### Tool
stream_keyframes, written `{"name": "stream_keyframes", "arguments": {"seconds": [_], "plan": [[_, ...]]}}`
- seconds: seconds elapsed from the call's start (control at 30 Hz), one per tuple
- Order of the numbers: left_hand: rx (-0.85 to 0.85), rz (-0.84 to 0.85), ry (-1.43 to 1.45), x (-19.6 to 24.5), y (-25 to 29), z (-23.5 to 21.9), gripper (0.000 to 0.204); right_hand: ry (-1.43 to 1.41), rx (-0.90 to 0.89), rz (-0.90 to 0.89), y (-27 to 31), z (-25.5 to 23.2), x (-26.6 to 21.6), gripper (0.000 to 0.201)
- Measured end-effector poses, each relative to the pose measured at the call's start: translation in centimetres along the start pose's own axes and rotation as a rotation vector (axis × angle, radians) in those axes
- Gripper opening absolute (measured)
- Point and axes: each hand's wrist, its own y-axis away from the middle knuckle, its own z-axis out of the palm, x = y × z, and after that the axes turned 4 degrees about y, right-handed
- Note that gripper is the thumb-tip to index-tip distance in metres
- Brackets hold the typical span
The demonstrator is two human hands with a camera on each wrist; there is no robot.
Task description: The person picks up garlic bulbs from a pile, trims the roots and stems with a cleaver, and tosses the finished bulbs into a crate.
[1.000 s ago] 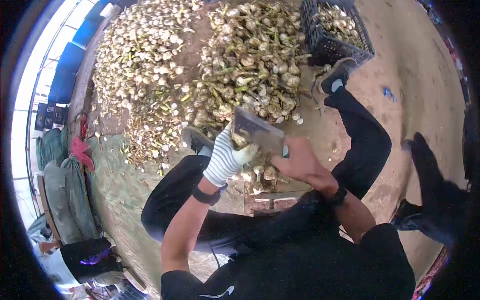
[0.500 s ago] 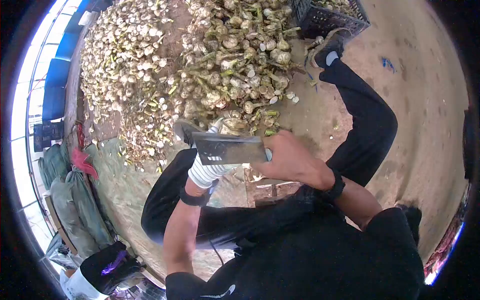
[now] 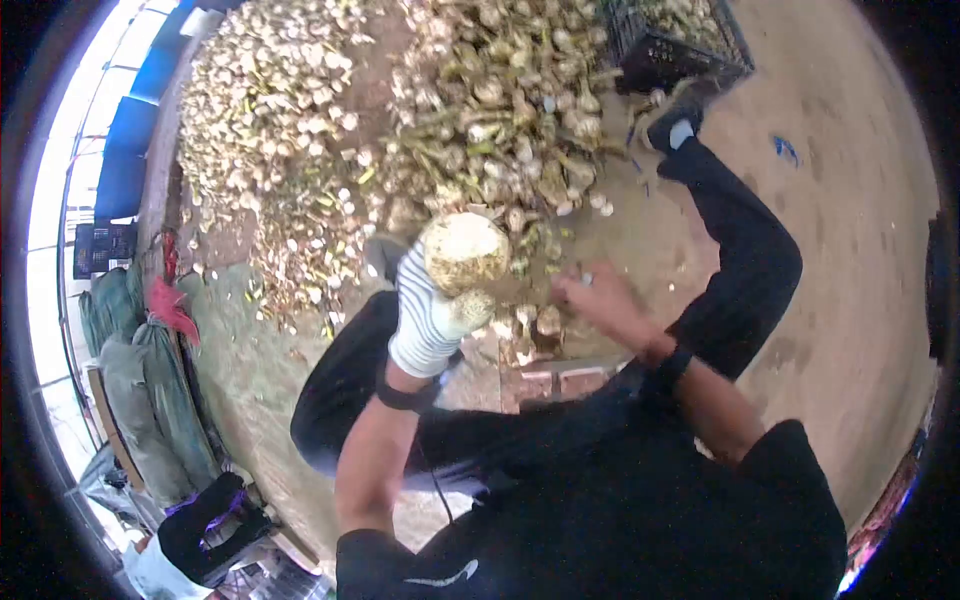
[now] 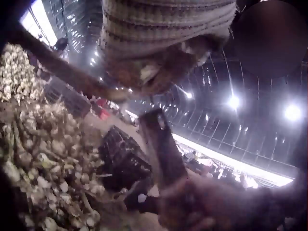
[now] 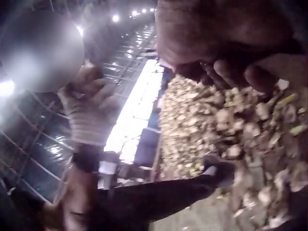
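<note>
A striped, whitish glove covers the left hand (image 3: 425,318), which grips a large garlic bulb (image 3: 465,250) with its pale face toward the head camera. To its right, apart from the bulb, the bare right hand (image 3: 612,308) is curled round a knife handle; the blade is hard to make out from the head. The left wrist view shows the broad, dark blade (image 4: 162,144) rising from the right hand (image 4: 192,204), below the gloved hand (image 4: 166,29). In the right wrist view, curled fingers (image 5: 226,72) hide the handle.
Heaped garlic with stems (image 3: 500,110) lies ahead, with a paler heap (image 3: 270,100) to its left. A black crate (image 3: 680,55) holding garlic stands by the right shoe (image 3: 675,120). Low wooden pieces (image 3: 565,375) lie between the legs; filled sacks (image 3: 140,400) are at left.
The right hand has moved right with the knife, whose blade lay across the gloved hand half a second ago. The bulb's pale face is now uncovered.
</note>
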Motion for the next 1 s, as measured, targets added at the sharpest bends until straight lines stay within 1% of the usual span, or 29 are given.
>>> {"name": "stream_keyframes", "arguments": {"seconds": [0.07,0.1,0.13,0.17,0.2,0.23,0.27,0.3,0.33,0.37,0.4,0.47,0.5,0.53,0.57,0.6,0.63,0.67,0.73,0.8,0.83,0.87,0.93,0.97,1.0], "plan": [[0.205,-0.084,0.491,-1.8,0.2,1.7,0.067,-0.281,-0.139,-0.051,0.1,0.9,-2.8,0.026],[0.215,-0.141,0.581,-1.5,-0.3,1.7,0.074,-0.293,-0.135,-0.041,0.4,1.9,-3.3,0.026],[0.267,-0.177,0.703,-0.9,0.1,2.3,0.070,-0.508,-0.212,-0.039,0.5,2.9,-3.6,0.030],[0.271,-0.233,0.779,-1.4,0.3,2.0,0.064,-0.718,-0.292,-0.039,0.6,3.5,-3.8,0.035],[0.278,-0.283,0.856,-2.0,0.4,1.5,0.057,-0.713,-0.296,-0.037,0.7,3.8,-3.9,0.035],[0.285,-0.278,0.859,-2.3,0.5,1.1,0.057,-0.766,-0.285,-0.020,0.7,4.1,-4.0,0.034],[0.261,-0.233,0.768,-2.5,0.6,0.8,0.055,-0.820,-0.274,-0.004,0.7,4.1,-4.6,0.032],[0.233,-0.192,0.676,-2.7,0.6,0.4,0.053,-0.818,-0.277,-0.006,0.6,3.6,-5.1,0.032],[0.231,-0.191,0.679,-3.1,0.5,0.0,0.053,-0.788,-0.225,0.044,0.4,2.4,-5.4,0.030],[0.226,-0.222,0.627,-3.3,0.3,-0.4,0.054,-0.755,-0.171,0.096,0.0,1.3,-5.6,0.028],[0.219,-0.254,0.574,-3.4,0.2,-0.6,0.055,-0.753,-0.165,0.101,-0.5,0.7,-5.0,0.028],[0.203,-0.281,0.582,-3.6,0.2,-1.0,0.053,-0.708,-0.076,-0.033,-1.5,-0.3,-3.9,0.028],[0.165,-0.326,0.551,-4.2,0.2,-1.5,0.048,-0.609,-0.058,-0.114,-1.6,-0.7,-3.8,0.035],[0.130,-0.370,0.518,-5.0,0.3,-1.8,0.043,-0.609,-0.058,-0.111,-1.4,-1.0,-3.7,0.035],[0.160,-0.370,0.522,-5.3,0.1,-1.3,0.039,-0.578,-0.026,-0.007,-1.3,-1.1,-3.5,0.037],[0.167,-0.367,0.520,-5.4,0.2,-1.1,0.039,-0.545,0.003,0.092,-1.2,-1.2,-3.6,0.039],[0.241,-0.366,0.555,-5.3,0.2,-0.9,0.038,-0.546,-0.005,0.087,-0.9,-1.3,-3.8,0.039],[0.313,-0.370,0.590,-5.1,0.2,-0.8,0.036,-0.600,-0.041,0.126,-0.1,-1.4,-4.0,0.040],[0.324,-0.377,0.622,-7.0,0.2,-1.3,0.034,-0.657,-0.073,0.176,1.1,-0.7,-3.8,0.041],[0.389,-0.452,0.590,-7.3,0.2,-0.7,0.032,-0.837,-0.355,0.229,1.3,1.4,-3.1,0.038],[0.345,-0.476,0.653,-7.5,0.4,-0.7,0.034,-0.764,-0.465,0.244,0.9,3.0,-1.8,0.037],[0.341,-0.485,0.653,-7.2,0.5,-1.0,0.034,-0.769,-0.460,0.251,0.9,4.2,0.0,0.037],[0.431,-0.531,0.823,-6.1,0.2,-1.5,0.032,-0.469,-0.570,0.280,0.8,5.7,3.0,0.034],[0.530,-0.482,0.719,-5.4,-0.4,-1.2,0.032,-0.384,-0.502,0.373,0.9,6.2,3.6,0.034],[0.605,-0.595,0.749,-6.6,-0.8,-2.3,0.031,-0.388,-0.509,0.385,0.6,7.2,5.0,0.034]]}}
